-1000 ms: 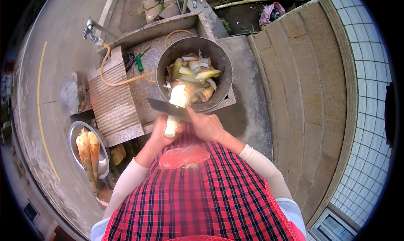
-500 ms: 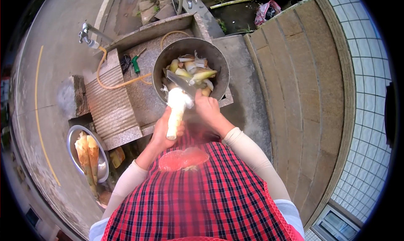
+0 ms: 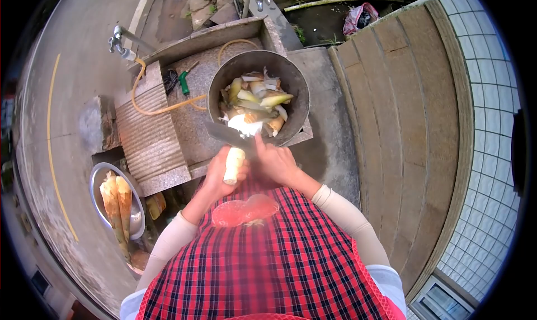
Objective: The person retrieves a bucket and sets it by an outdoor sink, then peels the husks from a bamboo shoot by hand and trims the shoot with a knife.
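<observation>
My left hand (image 3: 218, 172) is closed around the lower end of a pale, peeled bamboo shoot (image 3: 234, 166). The fingers of my right hand (image 3: 277, 162) wrap the handle of a wide-bladed knife (image 3: 225, 134); the grip hides the handle. Its dark blade lies crosswise over the shoot, just above my left hand. Beyond the blade, the shoot's bright white upper part points over the near rim of a large grey metal pot (image 3: 302, 110). Inside the pot are cut pieces and husks of bamboo shoot (image 3: 274, 100).
Left of the pot, a stone sink (image 3: 193, 113) holds a green nozzle (image 3: 183, 82) and an orange hose (image 3: 151, 113) running from a tap (image 3: 117, 43). A metal basin (image 3: 98, 177) with unpeeled bamboo shoots (image 3: 116, 205) stands lower left. Stone steps (image 3: 397, 113) lie at right.
The knife has come down toward me and now crosses the shoot near my left hand; before, its blade pointed up over the pot. My right hand has moved lower.
</observation>
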Tool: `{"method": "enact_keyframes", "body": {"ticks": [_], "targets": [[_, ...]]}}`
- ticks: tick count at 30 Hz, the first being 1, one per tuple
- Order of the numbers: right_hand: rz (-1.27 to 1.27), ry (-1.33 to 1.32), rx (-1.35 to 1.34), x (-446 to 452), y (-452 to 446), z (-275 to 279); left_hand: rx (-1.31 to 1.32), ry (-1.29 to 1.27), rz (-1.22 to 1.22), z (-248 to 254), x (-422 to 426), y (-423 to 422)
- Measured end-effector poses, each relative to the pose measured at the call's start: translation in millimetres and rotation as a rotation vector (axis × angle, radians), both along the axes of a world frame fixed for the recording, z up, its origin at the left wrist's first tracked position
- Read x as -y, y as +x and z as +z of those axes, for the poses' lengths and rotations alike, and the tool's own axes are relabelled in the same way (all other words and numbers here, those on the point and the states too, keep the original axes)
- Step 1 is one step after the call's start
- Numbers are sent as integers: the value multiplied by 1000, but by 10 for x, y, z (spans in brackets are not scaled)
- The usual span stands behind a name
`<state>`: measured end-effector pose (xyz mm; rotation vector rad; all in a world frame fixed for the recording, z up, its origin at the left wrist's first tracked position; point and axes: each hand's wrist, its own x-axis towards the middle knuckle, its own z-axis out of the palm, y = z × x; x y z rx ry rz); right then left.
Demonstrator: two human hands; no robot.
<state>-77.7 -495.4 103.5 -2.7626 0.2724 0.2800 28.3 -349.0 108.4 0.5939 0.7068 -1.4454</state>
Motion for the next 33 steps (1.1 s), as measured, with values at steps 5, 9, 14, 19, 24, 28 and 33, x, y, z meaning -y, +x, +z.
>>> {"method": "enact_keyframes", "body": {"ticks": [5, 9, 14, 19, 24, 28, 33], "targets": [[-20, -17, 59, -7, 18, -111, 8, 13, 30, -37, 29, -21], [-168, -196, 16, 177, 315, -421, 8, 13, 41, 24, 57, -54], [-629, 493, -370, 674, 530, -444, -32, -79, 33, -68, -106, -25], [-218, 140, 133, 481, 252, -383, 2, -85, 1, -43, -117, -7], [194, -193, 120, 125, 146, 68, 10, 20, -24, 21, -46, -23], [-36, -371, 65, 489, 315, -506, 19, -68, -17, -28, -90, -20], [-284, 43, 109, 635, 277, -382, -229, -129, 112, -17, -197, 46]]}}
